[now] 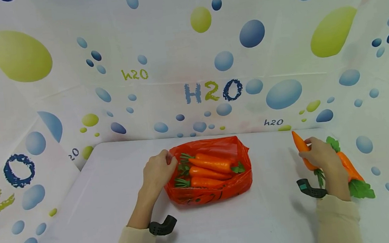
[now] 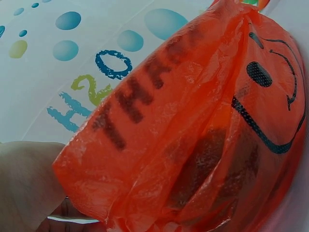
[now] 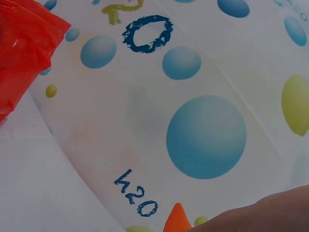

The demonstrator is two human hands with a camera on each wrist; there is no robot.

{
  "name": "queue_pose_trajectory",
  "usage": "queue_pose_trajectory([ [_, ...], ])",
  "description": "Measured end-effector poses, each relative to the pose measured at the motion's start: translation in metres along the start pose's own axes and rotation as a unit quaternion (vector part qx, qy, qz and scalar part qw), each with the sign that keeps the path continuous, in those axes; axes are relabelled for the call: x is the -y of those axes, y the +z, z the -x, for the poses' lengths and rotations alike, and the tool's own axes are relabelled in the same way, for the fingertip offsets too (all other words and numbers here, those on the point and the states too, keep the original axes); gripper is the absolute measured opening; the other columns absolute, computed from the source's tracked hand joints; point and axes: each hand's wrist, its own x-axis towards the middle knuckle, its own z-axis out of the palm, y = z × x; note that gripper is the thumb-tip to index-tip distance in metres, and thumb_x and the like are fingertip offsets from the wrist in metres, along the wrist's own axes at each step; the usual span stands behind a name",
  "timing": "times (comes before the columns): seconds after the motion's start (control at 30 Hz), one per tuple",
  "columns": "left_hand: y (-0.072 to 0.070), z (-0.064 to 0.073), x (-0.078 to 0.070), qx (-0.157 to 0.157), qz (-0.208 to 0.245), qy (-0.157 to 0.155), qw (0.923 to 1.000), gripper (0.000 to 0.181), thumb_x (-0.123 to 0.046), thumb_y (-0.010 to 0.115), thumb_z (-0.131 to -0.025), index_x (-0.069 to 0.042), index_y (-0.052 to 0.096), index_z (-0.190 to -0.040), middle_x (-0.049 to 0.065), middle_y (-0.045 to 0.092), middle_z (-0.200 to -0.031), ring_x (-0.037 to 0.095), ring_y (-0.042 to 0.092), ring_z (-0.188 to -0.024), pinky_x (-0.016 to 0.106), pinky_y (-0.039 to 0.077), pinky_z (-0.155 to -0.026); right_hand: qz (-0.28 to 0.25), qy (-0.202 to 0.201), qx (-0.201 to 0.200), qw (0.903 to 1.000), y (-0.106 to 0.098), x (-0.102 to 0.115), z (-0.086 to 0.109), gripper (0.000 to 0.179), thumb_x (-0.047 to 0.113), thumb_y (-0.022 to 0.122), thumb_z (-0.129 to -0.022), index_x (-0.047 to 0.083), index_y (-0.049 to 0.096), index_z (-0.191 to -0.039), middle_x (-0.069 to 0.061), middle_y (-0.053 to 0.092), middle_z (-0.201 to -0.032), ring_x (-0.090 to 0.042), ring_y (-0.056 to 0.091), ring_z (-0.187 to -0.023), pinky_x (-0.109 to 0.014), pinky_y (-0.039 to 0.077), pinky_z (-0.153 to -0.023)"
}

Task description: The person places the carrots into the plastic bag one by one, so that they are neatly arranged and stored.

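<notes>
A red plastic bag (image 1: 208,197) lies with its mouth up on the white table, several orange carrots (image 1: 207,171) with green tops inside it. At the bag's left rim, my left hand (image 1: 158,171) pinches the plastic between thumb and fingers. In the left wrist view the bag's printed side (image 2: 159,116) fills most of the picture. Over on the right, my right hand (image 1: 320,155) grips a single carrot (image 1: 300,142), tip up and leafy end down. Only that carrot's tip (image 3: 177,220) shows in the right wrist view.
More carrots (image 1: 349,167) with green leaves lie at the right, partly hidden behind my right forearm. A white sheet (image 1: 176,69) with blue and green spots hangs behind the table (image 1: 124,189). Each wrist wears a black device (image 1: 162,225).
</notes>
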Motion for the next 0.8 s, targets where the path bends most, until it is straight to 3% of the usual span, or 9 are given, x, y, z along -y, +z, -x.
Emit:
queue_pose_trajectory([
  [0.8,0.000,0.000,0.000,0.002,0.001,-0.003,1.0000,0.021,-0.026,0.058,-0.095,-0.007,0.064,-0.100,0.004,0.058,-0.068,0.018,0.052,-0.059,0.026,0.050,-0.055,-0.006,-0.061,-0.068,0.9957,0.001,0.032,0.009,0.064,0.027,0.062,-0.096,-0.009,0.037,-0.143,-0.035,0.054,-0.123,-0.039,0.059,-0.094,-0.046,0.059,-0.079],
])
